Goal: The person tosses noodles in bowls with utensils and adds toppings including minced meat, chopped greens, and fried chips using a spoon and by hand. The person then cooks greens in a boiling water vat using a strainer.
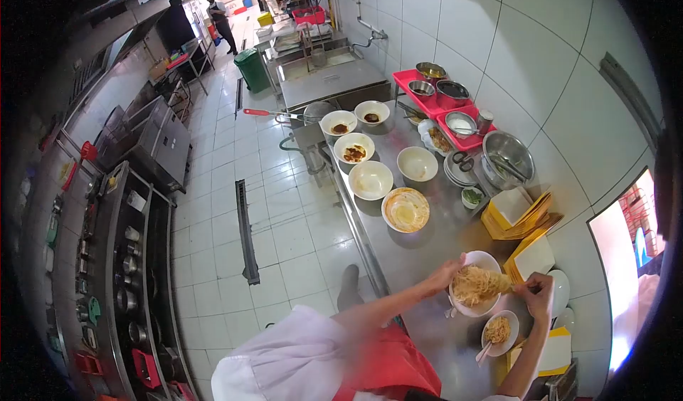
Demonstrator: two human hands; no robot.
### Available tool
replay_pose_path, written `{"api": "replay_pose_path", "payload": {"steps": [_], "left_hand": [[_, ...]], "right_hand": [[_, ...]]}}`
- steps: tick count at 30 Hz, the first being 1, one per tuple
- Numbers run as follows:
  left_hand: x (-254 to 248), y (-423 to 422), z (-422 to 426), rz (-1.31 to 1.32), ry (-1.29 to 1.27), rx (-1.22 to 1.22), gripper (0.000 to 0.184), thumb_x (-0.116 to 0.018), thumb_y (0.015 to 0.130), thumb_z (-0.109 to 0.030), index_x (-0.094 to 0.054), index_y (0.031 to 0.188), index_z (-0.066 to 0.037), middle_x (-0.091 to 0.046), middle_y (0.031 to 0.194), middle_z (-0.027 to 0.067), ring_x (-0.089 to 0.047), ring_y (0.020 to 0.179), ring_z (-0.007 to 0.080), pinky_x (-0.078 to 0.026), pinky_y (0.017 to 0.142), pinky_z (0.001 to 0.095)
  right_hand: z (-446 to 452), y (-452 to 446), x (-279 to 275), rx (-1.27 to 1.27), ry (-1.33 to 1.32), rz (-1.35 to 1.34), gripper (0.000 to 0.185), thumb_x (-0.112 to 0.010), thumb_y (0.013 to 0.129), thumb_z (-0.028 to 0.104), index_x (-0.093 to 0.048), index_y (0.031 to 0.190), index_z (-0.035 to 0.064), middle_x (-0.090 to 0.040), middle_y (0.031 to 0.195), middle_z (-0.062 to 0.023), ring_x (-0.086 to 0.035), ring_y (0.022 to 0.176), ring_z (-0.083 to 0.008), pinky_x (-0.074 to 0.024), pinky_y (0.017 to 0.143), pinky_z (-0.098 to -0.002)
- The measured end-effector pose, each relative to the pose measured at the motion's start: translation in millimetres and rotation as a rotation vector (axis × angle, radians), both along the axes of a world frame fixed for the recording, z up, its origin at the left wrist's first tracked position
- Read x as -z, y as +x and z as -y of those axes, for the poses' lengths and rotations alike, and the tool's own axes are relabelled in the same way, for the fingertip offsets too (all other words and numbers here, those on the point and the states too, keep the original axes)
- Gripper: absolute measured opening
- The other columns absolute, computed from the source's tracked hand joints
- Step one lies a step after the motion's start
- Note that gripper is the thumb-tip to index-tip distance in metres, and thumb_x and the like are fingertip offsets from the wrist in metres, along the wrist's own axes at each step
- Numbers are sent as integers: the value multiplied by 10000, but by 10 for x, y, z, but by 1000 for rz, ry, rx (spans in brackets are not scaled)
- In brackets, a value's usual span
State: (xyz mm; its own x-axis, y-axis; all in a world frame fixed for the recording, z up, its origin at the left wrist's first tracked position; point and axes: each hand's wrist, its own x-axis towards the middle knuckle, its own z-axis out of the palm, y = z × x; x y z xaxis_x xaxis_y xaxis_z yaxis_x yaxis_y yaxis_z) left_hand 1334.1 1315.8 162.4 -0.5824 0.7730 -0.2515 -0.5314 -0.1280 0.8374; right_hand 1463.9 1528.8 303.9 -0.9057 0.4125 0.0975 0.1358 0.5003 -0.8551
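Note:
My left hand (447, 276) is closed on the rim of a white bowl (484, 260), which is held above the steel counter. Noodles (472, 287) fill much of that bowl. At its right side my right hand (536, 292) pinches the end of a pale golden piece of food (501, 283), partly over the noodles; its exact kind is unclear. Just below stands a smaller white bowl (511, 340) with noodles inside and a spoon (484, 353) leaning over its rim. An orange-smeared bowl (405, 209) sits farther up the counter.
Several white bowls, some with dark sauce (354, 153), stand along the counter (388, 255). Red trays (413, 82) with metal bowls line the wall. Scissors (463, 161) lie on stacked plates (455, 176). Yellow-and-white boxes (511, 207) are near my right hand. Another person (220, 24) stands far back.

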Motion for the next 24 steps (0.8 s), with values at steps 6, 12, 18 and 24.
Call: {"api": "replay_pose_path", "payload": {"steps": [6, 12, 18, 24], "left_hand": [[-159, 41, -33, -89, -18, -138, 754, -283, 874, -662, -617, 1014, 0, -638, 850, 68, -608, 687, 137, -516, 570, 288], [-486, 41, 118, -19, -10, -187, 416, -501, 902, -360, -584, 1107, -8, -591, 1107, 92, -522, 1037, 181, -398, 920, 329], [-425, -3, 157, -38, -27, -119, 700, -339, 901, -594, -502, 1176, 29, -543, 1158, 125, -526, 1068, 189, -407, 944, 346], [-130, -88, -115, -61, -70, -150, 786, -375, 862, -644, -464, 1177, 70, -529, 1141, 140, -538, 1020, 215, -415, 908, 343]], "right_hand": [[111, -75, -598, 8, 330, 33, 267, -748, 630, 16, -482, 614, 28, -468, 567, -3, -422, 525, -85, -359, 492, -250], [557, -68, -987, 120, 716, 422, 455, -674, 718, 414, -581, 507, 22, -492, 467, -166, -501, 429, -244, -392, 452, -373], [498, 92, -925, -7, 743, 193, 269, -681, 705, 308, -605, 633, 60, -586, 594, -111, -578, 576, -311, -462, 549, -376], [295, 23, -184, -195, 369, 123, 277, -750, 681, 230, -572, 609, 30, -520, 512, -38, -451, 456, -151, -365, 460, -299]]}}
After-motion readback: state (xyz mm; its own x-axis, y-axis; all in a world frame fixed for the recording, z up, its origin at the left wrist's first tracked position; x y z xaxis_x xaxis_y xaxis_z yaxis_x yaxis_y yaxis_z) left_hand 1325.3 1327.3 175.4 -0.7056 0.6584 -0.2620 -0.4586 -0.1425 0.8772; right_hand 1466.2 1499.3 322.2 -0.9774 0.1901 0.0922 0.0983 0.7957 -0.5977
